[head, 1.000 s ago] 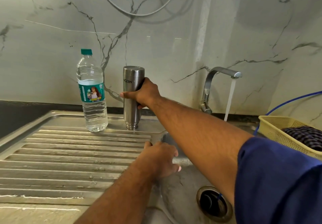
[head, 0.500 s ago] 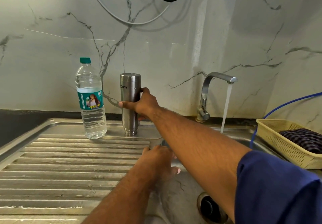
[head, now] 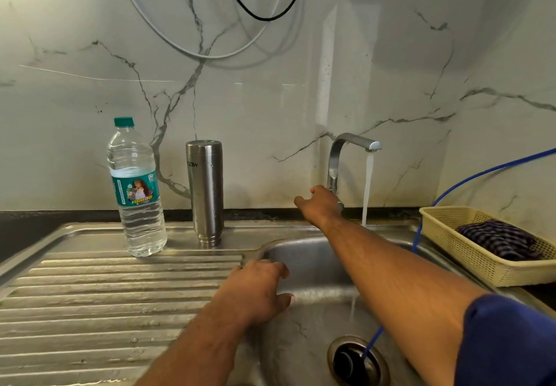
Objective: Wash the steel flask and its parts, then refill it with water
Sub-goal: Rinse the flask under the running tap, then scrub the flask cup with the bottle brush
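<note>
Shows the steel flask (head: pixel 204 193) left of centre, standing upside down on the flat back ledge of the sink (head: pixel 90 295), threaded neck down, touched by neither hand. Places a clear water bottle (head: pixel 137 187) with a green cap just beside it on the left, upright and apart from it.

Puts the right hand (head: pixel 319 205) right of centre, reaching across the basin to the base of the tap (head: pixel 340 148), thumb out to the left, fingers hidden behind the hand near the lever. Cannot tell whether they grip it or only touch it. Has the left hand (head: pixel 258 289) low in the centre, palm down on the basin's left rim, fingers loosely spread and bent over the edge, holding nothing.

Shows water (head: pixel 367 187) running from the spout into the basin. Sets a yellow basket (head: pixel 445 214) at the right edge, a dark checked cloth (head: pixel 496 238) inside. Traces a blue tube (head: pixel 481 175) from the right edge down into the drain (head: pixel 346 364) at the bottom. Hangs a white cable (head: pixel 180 52) and a black cable (head: pixel 261 18) in loops on the marble wall (head: pixel 75 115) at the top.
</note>
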The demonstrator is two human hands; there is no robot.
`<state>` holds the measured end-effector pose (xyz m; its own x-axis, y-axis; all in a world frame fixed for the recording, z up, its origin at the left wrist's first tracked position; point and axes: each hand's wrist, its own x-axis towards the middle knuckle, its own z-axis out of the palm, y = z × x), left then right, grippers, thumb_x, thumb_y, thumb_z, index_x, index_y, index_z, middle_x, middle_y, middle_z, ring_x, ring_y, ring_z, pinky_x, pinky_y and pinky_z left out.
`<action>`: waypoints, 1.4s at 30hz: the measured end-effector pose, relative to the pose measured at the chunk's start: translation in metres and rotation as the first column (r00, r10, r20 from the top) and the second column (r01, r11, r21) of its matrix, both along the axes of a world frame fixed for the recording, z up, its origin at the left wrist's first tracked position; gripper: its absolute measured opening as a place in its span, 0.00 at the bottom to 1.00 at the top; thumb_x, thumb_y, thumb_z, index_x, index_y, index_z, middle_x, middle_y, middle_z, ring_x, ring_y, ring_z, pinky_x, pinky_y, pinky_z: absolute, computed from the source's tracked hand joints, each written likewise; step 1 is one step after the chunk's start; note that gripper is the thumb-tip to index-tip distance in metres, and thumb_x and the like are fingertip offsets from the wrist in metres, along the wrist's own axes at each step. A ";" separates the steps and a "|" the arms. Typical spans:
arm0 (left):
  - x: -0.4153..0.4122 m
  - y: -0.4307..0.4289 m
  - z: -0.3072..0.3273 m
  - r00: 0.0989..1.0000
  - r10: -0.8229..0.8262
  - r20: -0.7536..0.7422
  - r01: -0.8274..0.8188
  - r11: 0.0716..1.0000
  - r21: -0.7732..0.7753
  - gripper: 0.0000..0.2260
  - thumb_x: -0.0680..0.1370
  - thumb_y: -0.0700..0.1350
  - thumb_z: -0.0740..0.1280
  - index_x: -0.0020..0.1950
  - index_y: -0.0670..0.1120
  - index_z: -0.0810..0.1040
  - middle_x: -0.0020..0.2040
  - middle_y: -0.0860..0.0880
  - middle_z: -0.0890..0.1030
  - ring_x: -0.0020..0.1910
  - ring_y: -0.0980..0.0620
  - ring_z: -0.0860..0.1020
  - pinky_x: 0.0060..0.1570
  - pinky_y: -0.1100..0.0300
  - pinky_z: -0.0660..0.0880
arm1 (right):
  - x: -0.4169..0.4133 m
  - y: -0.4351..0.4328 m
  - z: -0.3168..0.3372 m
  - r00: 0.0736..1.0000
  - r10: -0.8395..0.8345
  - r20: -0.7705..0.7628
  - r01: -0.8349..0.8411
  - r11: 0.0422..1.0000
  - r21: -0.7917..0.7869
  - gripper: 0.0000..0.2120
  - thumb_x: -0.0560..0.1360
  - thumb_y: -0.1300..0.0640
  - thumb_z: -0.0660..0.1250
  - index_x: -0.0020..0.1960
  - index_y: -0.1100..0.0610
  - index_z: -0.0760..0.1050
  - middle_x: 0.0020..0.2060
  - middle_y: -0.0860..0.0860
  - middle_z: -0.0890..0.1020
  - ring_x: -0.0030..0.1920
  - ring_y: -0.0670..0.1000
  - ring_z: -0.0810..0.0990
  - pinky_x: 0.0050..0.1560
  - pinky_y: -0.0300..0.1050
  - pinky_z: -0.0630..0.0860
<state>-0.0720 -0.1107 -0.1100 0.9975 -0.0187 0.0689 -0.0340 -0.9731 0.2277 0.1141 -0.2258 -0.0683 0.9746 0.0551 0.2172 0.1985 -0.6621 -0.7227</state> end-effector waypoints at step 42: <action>-0.014 -0.047 0.007 0.946 -0.320 0.045 0.320 0.947 -0.004 0.19 0.80 0.59 0.66 0.71 0.58 0.73 0.65 0.58 0.76 0.63 0.59 0.72 0.62 0.63 0.68 | -0.110 -0.134 -0.046 0.829 0.476 -0.295 -0.560 0.683 -0.469 0.12 0.75 0.54 0.76 0.58 0.52 0.83 0.46 0.45 0.84 0.47 0.43 0.83 0.53 0.43 0.79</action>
<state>-0.0863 -0.1573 -0.1027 0.9352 -0.3354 0.1135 -0.3532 -0.9070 0.2296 0.0039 -0.3601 -0.1143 0.7720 0.6217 -0.1328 0.5504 -0.7581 -0.3497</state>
